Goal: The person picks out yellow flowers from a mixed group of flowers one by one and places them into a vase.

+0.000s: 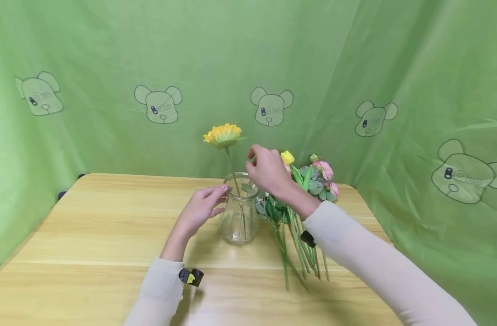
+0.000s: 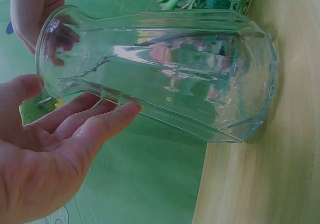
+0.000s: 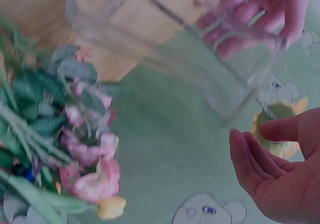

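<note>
You have one yellow flower (image 1: 223, 136) standing in the glass vase (image 1: 228, 226) on the worktop (image 1: 122, 235), judged an early stage, since the bunch of flowers (image 1: 278, 213) lies outside, right of the vase. Your left grip (image 1: 200, 207), fingers relaxed, touches the vase at its rim. Your right grip (image 1: 268, 170) is loosely curled near the rim, thumb and fingertips apart, holding nothing.

Long off-white sleeves (image 1: 362, 249); black wrist mounts (image 1: 185, 275), left one marked yellow.
</note>
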`<control>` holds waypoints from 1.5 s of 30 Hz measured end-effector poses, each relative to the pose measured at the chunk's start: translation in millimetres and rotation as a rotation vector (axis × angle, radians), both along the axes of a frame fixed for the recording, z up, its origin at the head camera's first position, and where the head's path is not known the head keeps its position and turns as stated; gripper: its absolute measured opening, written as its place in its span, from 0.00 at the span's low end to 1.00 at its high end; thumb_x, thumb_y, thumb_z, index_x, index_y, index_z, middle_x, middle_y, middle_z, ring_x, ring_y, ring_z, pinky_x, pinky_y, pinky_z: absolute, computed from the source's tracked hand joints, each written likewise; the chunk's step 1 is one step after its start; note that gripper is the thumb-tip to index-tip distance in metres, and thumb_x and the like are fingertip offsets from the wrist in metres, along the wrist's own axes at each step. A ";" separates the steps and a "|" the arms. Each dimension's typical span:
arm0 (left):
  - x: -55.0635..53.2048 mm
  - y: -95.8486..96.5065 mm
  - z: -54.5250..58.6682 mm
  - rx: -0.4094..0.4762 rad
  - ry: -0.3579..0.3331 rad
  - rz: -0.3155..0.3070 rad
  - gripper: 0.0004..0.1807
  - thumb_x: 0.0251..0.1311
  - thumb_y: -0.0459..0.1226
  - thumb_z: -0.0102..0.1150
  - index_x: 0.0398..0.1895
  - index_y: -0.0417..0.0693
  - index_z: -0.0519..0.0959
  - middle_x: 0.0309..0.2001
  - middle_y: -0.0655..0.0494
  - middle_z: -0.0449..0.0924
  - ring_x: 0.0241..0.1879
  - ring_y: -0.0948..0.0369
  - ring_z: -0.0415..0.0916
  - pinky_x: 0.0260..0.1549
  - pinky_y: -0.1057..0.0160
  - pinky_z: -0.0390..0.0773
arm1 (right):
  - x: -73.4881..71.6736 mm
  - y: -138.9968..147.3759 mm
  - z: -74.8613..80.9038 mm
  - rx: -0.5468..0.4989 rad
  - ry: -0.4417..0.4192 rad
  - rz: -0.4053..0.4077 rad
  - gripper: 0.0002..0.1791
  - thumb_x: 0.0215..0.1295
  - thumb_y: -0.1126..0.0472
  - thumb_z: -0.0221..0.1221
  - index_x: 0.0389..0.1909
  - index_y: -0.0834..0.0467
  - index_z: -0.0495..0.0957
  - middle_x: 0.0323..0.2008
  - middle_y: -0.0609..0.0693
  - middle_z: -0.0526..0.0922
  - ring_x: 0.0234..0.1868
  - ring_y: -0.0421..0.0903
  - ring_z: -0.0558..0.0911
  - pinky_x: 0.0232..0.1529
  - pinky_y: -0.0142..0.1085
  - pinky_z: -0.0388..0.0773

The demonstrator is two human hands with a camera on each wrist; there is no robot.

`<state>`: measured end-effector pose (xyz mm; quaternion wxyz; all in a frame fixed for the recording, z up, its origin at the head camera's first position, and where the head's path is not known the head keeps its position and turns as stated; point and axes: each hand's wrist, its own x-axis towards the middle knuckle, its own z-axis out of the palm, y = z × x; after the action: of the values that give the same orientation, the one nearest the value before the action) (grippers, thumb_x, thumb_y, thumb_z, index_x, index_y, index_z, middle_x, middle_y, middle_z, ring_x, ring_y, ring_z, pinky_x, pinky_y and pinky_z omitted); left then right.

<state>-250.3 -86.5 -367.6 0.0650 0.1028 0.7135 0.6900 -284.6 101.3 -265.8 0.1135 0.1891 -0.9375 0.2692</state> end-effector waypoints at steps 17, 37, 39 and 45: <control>-0.2 -0.3 -1.4 0.010 0.007 -0.018 0.31 0.77 0.52 0.48 0.69 0.36 0.70 0.72 0.40 0.69 0.71 0.45 0.68 0.65 0.52 0.78 | -13.5 65.5 4.5 0.080 0.009 -0.169 0.14 0.70 0.65 0.55 0.51 0.70 0.76 0.29 0.62 0.84 0.17 0.45 0.78 0.13 0.32 0.75; -0.5 0.6 -2.7 0.008 0.001 -0.018 0.33 0.76 0.53 0.49 0.69 0.34 0.70 0.70 0.38 0.70 0.71 0.44 0.69 0.65 0.52 0.78 | -22.6 127.1 -31.6 0.231 -0.014 -0.237 0.19 0.66 0.66 0.55 0.15 0.56 0.63 0.13 0.45 0.57 0.17 0.43 0.58 0.22 0.35 0.59; -0.5 0.4 -2.8 0.008 0.001 -0.015 0.33 0.76 0.53 0.49 0.69 0.34 0.70 0.70 0.38 0.69 0.71 0.44 0.69 0.65 0.53 0.79 | -22.2 130.8 -34.9 0.241 -0.014 -0.235 0.18 0.65 0.65 0.57 0.16 0.58 0.66 0.15 0.47 0.63 0.18 0.45 0.62 0.24 0.37 0.64; -0.6 0.0 -1.7 0.008 -0.006 -0.008 0.33 0.76 0.53 0.49 0.69 0.35 0.71 0.71 0.39 0.69 0.71 0.45 0.68 0.65 0.52 0.78 | -21.5 141.5 -51.0 0.286 -0.140 -0.263 0.21 0.66 0.59 0.63 0.15 0.57 0.69 0.15 0.47 0.68 0.17 0.44 0.68 0.23 0.38 0.71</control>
<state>-250.9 -86.6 -369.3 0.0694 0.1038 0.7101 0.6929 -306.0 242.8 -316.8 0.0544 0.0601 -0.9884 0.1286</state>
